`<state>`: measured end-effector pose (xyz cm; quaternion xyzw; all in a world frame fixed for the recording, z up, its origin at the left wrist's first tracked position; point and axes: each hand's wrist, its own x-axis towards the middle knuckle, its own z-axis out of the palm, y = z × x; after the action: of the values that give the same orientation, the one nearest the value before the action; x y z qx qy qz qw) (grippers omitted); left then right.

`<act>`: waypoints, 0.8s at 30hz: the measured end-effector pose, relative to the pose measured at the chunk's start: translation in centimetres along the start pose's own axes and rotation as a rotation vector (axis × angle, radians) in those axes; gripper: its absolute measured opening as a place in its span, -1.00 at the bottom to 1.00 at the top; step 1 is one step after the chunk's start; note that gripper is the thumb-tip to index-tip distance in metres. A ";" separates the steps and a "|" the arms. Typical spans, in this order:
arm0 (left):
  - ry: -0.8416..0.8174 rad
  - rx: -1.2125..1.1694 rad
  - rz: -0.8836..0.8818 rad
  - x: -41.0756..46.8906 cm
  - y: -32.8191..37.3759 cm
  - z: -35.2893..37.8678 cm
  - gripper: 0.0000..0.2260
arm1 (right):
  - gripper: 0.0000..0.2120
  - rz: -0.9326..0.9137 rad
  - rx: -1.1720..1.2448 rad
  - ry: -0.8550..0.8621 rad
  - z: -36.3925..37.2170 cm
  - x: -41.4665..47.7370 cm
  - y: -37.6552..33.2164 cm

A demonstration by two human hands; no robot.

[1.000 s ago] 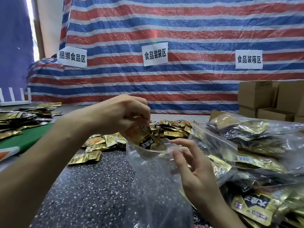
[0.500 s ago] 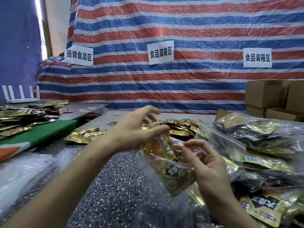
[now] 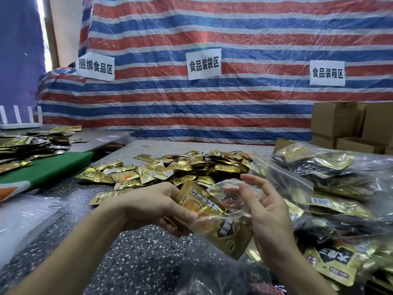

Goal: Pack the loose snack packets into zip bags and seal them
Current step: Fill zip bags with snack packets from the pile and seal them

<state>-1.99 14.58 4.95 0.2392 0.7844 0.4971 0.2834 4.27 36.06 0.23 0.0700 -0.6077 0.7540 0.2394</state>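
A striped tarp (image 3: 234, 103) fills the upper frame above the speckled surface (image 3: 131, 252). Filled clear bags (image 3: 340, 188) heap at right; loose snack packets (image 3: 191, 167) pile at centre. At lower centre, the clear zip bag (image 3: 223, 188) holds gold packets. The hands sit close together: the right hand (image 3: 270, 216) holds the bag's mouth, fingers loosely curled, and the left hand (image 3: 148, 207) grips a gold packet (image 3: 197, 199) at the opening.
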 end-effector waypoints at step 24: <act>0.386 -0.374 0.200 -1.5 4.8 -2.8 -0.59 | -0.59 -0.098 -0.154 -0.099 -0.9 0.0 -2.1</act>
<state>-2.38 13.66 10.68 0.1597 0.6910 0.6951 0.1177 5.35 37.28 1.87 0.1182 -0.6708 0.6880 0.2505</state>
